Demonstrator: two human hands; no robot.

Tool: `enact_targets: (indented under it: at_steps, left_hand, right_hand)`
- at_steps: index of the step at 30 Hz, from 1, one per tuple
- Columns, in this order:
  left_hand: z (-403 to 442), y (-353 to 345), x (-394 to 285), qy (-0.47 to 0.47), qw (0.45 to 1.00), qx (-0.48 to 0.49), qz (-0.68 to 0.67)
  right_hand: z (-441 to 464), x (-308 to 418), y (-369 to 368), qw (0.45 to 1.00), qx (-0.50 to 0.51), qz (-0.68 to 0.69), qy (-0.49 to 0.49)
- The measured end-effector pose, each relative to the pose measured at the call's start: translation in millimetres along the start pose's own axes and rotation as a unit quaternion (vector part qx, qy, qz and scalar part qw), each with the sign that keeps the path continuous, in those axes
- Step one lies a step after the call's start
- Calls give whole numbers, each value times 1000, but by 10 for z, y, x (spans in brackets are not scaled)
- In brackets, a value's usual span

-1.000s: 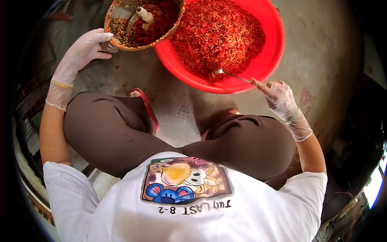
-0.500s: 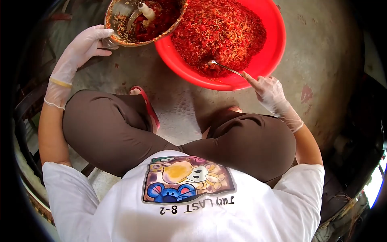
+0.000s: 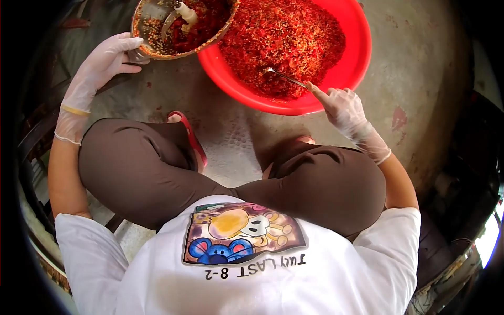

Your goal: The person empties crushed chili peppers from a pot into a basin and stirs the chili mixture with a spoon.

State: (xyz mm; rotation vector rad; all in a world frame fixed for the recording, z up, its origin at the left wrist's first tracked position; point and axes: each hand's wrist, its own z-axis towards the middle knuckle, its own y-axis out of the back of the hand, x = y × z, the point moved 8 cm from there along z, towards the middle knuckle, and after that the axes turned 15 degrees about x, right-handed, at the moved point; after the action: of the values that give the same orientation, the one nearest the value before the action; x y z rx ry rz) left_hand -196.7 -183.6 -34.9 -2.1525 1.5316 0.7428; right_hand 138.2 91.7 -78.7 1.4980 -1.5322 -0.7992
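A clear glove covers my left hand (image 3: 109, 59), which grips the near left side of a round metal bowl (image 3: 145, 52). Inside that bowl are red chopped bits, pale seeds and a white blade shaft (image 3: 186, 14). My right hand (image 3: 338, 107), also gloved, is closed on the handle of a metal spoon (image 3: 286, 77), one finger stretched along it. The spoon's head touches the near part of a heap of chopped red chili (image 3: 289, 39), which lies in a wide red basin (image 3: 358, 50). The bowl overlaps the basin's left rim.
My knees are bent on either side below the basin, with red sandals (image 3: 192, 139) on the grey floor (image 3: 226, 126). Dark furniture stands at the left and right edges. Reddish stains (image 3: 399, 118) mark the floor at the right.
My right hand and the spoon have moved up and left, farther into the chili heap. The metal bowl and my left hand have shifted slightly up and left.
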Motion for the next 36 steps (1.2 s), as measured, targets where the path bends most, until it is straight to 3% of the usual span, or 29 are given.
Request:
enact_targets:
  at_steps: [8, 17, 23, 30, 36]
  left_hand:
    - [26, 65, 71, 6, 1000, 4, 5]
    - [24, 58, 66, 11, 1000, 5, -5]
    - [5, -5, 17, 1, 1000, -5, -21]
    - [-8, -38, -13, 4, 1000, -13, -9]
    - [14, 36, 46, 2, 1000, 2, -4]
  right_hand:
    - [-414, -218, 47, 998, 68, 10, 0]
    - [-700, -421, 507, 998, 6, 8, -55]
    - [-481, -280, 420, 994, -37, 99, -21]
    - [-195, -100, -25, 999, 22, 47, 12]
    - [-654, -310, 446, 997, 50, 55, -7]
